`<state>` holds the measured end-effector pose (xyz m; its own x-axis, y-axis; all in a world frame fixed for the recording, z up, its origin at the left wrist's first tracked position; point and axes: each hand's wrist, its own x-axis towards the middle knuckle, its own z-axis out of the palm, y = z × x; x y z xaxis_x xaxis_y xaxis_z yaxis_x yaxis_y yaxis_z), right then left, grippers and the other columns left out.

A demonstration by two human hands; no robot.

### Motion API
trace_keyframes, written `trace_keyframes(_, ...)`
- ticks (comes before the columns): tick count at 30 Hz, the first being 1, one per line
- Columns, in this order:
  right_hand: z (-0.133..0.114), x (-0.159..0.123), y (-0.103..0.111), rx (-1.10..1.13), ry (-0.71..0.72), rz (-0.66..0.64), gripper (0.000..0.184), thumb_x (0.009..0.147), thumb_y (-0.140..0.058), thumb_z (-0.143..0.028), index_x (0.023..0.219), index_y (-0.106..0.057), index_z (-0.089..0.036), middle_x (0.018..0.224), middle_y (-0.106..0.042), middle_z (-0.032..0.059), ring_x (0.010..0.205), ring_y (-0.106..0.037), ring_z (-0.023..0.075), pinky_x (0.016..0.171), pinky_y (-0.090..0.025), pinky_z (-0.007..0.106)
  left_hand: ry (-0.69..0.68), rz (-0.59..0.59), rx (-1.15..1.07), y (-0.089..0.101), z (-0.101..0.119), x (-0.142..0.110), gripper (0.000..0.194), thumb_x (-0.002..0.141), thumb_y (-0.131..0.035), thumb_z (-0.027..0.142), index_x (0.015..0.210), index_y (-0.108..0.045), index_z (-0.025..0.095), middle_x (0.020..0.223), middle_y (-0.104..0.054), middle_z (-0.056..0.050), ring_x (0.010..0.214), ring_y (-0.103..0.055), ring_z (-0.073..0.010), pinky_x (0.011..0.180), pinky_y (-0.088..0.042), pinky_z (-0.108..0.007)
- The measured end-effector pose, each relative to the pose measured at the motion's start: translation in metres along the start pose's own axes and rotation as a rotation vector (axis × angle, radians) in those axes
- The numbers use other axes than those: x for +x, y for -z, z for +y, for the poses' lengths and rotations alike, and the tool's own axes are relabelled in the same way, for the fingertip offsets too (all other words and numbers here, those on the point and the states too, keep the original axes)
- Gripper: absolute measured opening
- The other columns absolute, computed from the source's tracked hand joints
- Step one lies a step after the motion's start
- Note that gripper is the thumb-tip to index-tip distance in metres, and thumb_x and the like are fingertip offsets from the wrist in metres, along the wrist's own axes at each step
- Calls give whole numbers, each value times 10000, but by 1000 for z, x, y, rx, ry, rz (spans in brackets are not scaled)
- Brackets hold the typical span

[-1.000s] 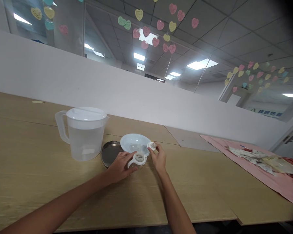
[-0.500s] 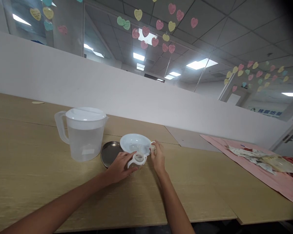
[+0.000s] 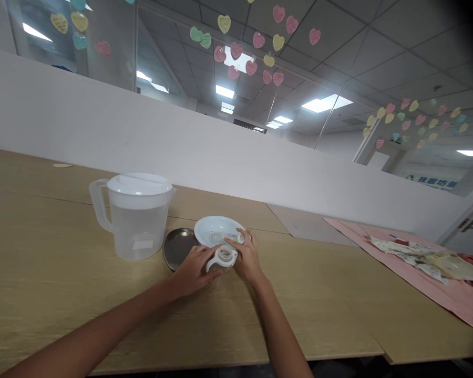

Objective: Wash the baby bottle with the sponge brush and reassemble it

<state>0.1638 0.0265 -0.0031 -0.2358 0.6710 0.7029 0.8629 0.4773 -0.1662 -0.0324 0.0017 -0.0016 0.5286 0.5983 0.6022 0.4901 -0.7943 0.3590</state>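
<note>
The left hand's grip [image 3: 193,265] is clamped on a white handled ring [image 3: 225,256] just in front of the white plate [image 3: 205,227]; the right hand's grip [image 3: 249,257] closes on a clear bottle [image 3: 220,239], its long axis across the plate, capped end toward that hand.

My light wood desk [image 3: 55,304] carries a lidded plastic water jug [image 3: 137,231], a round steel tray [image 3: 176,248], a white bowl [image 3: 216,227] just beside it, and, further right, a pink cloth [image 3: 413,278].
</note>
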Motion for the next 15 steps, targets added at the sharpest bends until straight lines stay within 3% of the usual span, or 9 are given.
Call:
trace_keyframes(6, 2, 1, 0, 209, -135, 95, 402, 782, -439, -153, 1177, -474, -219, 1178, -426, 90, 1078, -413, 207, 920, -347, 376, 9, -8, -8, 1, 0, -1, 502, 807, -440, 438, 1225, -399, 163, 1027, -587, -78, 934, -494, -205, 837, -354, -342)
trace_keyframes(11, 11, 1, -8, 334, -401, 206, 457, 695, -584, -321, 1102, -461, -153, 999, -538, 92, 925, -511, 207, 835, -410, 359, 19, -12, -25, 1, 0, -1, 503, 802, -445, 441, 1226, -400, 172, 1026, -583, -76, 935, -491, -205, 838, -355, -340)
trace_keyframes(15, 14, 1, -12, 387, -408, 134, 380, 686, -595, -363, 1005, -534, -165, 970, -588, 79, 894, -536, 199, 811, -415, 333, 19, -18, -29, 1, 1, 0, 493, 807, -438, 435, 1226, -396, 178, 1029, -578, -74, 929, -491, -202, 829, -358, -335)
